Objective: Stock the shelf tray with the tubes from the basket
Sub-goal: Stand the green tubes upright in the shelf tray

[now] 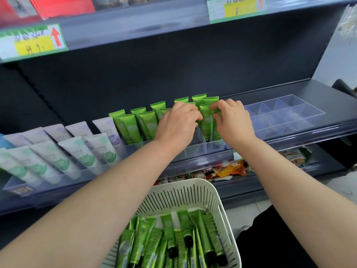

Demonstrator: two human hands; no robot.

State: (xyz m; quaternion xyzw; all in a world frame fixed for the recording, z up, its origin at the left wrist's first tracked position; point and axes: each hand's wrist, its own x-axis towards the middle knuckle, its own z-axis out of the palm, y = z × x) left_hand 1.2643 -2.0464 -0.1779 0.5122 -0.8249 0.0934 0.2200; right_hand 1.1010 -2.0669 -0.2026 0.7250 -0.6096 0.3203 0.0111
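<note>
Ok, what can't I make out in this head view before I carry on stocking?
Head view:
- Left hand: its back hides the fingertips, so any grip on the green tubes is unclear.
- Right hand pinches the held tube, hiding its top.
- Tray slots behind both hands: covered by them.
- Basket: cut off by the bottom edge, so its tube count is unknown.
- Price labels: motion blur, unreadable.

Lettering running down the upright green tubes looks like "Chamomile"; the shelf-edge price tag shows a red up-arrow, its handwriting blurred.
</note>
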